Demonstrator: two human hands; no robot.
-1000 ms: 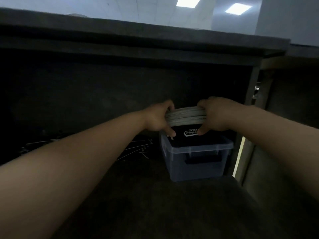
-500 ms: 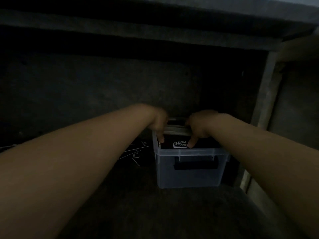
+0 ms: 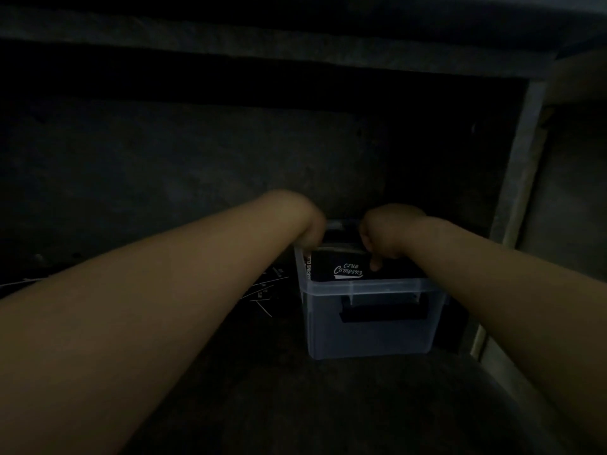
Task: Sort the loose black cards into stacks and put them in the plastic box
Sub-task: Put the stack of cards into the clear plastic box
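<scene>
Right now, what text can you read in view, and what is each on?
"Club Camping": white script on the card stack in the plastic box.
"AMPING CLU", cut off: upright on a side card at its left wall.
Loose cards: print too small to read.

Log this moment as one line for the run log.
stack of cards: partly in box | left hand: grips stack | right hand: grips stack | loose cards: left of box
</scene>
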